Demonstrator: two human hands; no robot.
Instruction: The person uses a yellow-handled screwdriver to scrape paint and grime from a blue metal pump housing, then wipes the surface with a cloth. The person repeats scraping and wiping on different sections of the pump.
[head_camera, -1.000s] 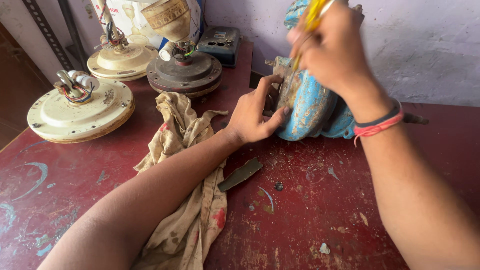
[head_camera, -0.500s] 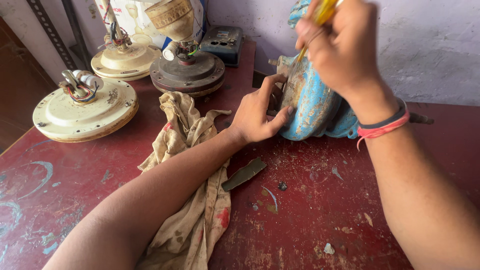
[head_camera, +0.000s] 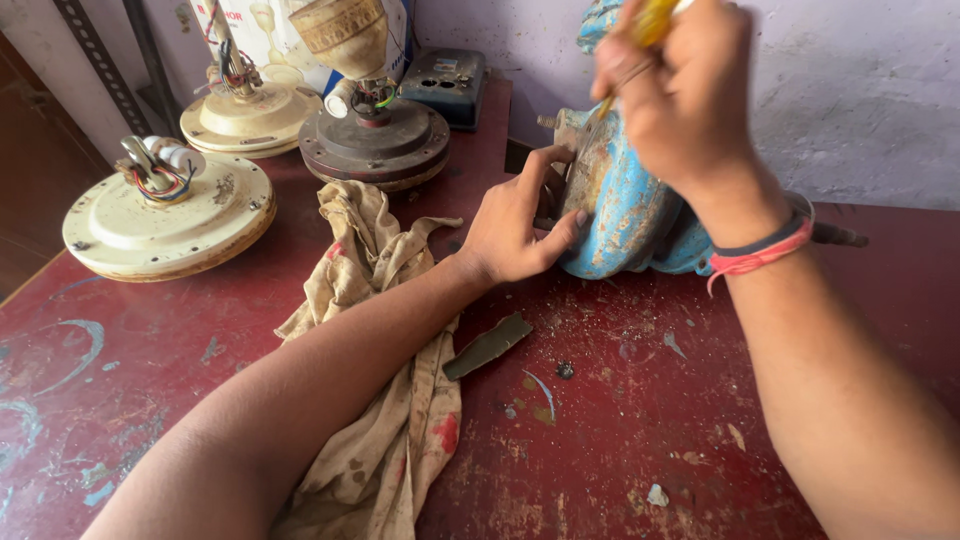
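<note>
A worn blue motor housing (head_camera: 625, 215) with rusty patches lies on the red table (head_camera: 620, 420) near the back wall. My left hand (head_camera: 515, 225) presses against its left face, fingers spread over the rusty end plate. My right hand (head_camera: 680, 95) is above the housing, closed around a yellow-handled screwdriver (head_camera: 650, 20) whose shaft points down into the rusty end. Red threads and a dark band circle my right wrist.
A stained cream rag (head_camera: 385, 360) lies under my left forearm. Two cream fan motor bodies (head_camera: 165, 215) (head_camera: 250, 110) and a dark brown one (head_camera: 375, 140) stand at the back left. A dark switch box (head_camera: 445, 85) sits against the wall. A grey flat strip (head_camera: 488, 345) lies mid-table.
The view has shifted slightly. My right hand with the screwdriver has moved a little at the top of the housing. My left hand stays on the housing.
</note>
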